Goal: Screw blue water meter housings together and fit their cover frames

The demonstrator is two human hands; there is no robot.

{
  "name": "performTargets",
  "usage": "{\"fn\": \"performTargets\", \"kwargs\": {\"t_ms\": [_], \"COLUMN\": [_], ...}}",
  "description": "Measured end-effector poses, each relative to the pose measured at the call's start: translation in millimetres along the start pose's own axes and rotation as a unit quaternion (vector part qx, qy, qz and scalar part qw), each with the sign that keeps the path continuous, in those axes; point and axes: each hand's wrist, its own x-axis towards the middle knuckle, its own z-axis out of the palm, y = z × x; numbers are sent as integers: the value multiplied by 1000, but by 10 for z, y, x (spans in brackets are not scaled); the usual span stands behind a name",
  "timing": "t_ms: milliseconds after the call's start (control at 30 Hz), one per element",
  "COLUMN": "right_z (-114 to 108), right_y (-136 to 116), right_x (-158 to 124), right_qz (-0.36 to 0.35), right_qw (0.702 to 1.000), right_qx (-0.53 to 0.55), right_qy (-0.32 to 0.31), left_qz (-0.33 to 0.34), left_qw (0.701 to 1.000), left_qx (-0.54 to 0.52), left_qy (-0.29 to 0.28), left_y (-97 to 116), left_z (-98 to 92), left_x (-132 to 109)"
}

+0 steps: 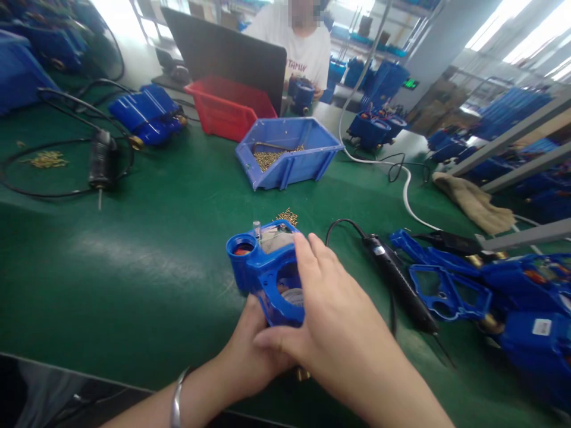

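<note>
Both hands are on a blue plastic housing (272,276) with a round socket at its left end and a large round opening facing me. Underneath, my left hand (254,351) supports it, its fingers mostly hidden behind the part. My right hand (321,297) grips the right side, thumb toward the front and fingers over the top. A small clear cylinder (256,230) stands up from the housing's top. Just behind lies a small pile of brass screws (286,217) on the green table. A black electric screwdriver (401,285) rests to the right of my right hand.
A blue bin (298,169) holding brass screws stands ahead, with a red bin (223,113) behind it. Another screwdriver (102,157) and a blue unit (149,113) lie left. Blue housings (530,321) crowd the right edge near a metal rack. A person (294,53) sits opposite.
</note>
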Motion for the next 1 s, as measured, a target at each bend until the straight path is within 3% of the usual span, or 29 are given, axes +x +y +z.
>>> {"fn": "performTargets", "kwargs": {"t_ms": [100, 300, 433, 567, 700, 767, 867, 1000], "right_z": [108, 289, 453, 479, 424, 444, 571, 868], "right_y": [-118, -23, -10, 19, 199, 354, 617, 830], "right_x": [116, -186, -450, -567, -633, -698, -820, -880], "right_qz": [21, -8, 42, 73, -28, -45, 9, 38], "right_qw": [999, 980, 959, 966, 981, 983, 970, 955], "right_qx": [-48, -81, -92, -95, -57, 9, 167, 290], "right_qy": [-3, 184, 263, 230, 182, 178, 179, 57], "left_qz": [48, 140, 158, 145, 88, 56, 32, 32], "left_qw": [998, 977, 967, 973, 988, 990, 992, 995], "left_qx": [44, 157, 199, 178, 121, 115, 112, 89], "left_qy": [26, 39, 33, 10, -34, -54, -57, -38], "left_y": [-36, -37, -14, -71, -80, -45, 8, 35], "left_z": [8, -39, -50, -70, -118, -142, -164, -161], "left_x": [14, 32, 46, 32, 36, 50, 64, 56]}}
